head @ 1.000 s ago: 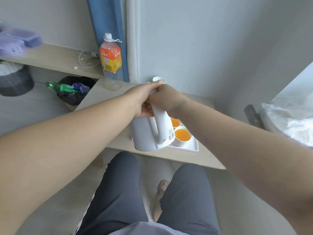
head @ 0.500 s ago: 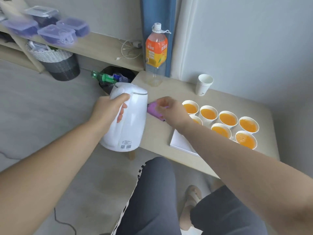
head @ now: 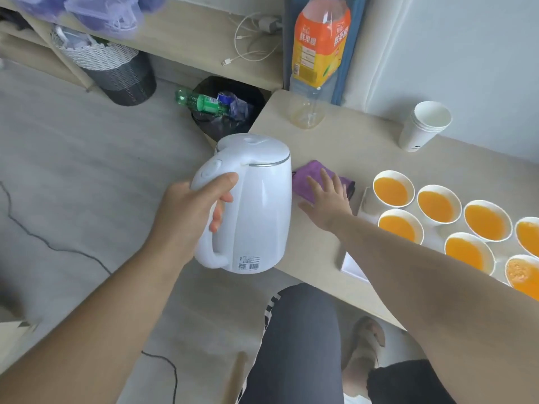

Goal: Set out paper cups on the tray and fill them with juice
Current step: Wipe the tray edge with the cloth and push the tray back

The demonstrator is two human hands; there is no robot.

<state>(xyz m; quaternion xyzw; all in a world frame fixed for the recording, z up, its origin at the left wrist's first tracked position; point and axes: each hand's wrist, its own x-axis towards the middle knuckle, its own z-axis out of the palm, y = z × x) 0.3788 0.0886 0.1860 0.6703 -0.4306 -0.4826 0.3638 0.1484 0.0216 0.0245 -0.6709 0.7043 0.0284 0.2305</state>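
Centre on crumpled purple cloth, lying on light wooden table. White plastic electric kettle at 9 o'clock, just beside cloth, at table's left edge, handle in left hand. Right hand flat on cloth. Tall plastic juice bottle at 12, table's back. Stack of empty white paper cups at 2. Flat white tray at 4, seven juice-filled white paper cups in two rows on it. Round black waste bin on floor at 11, behind kettle.
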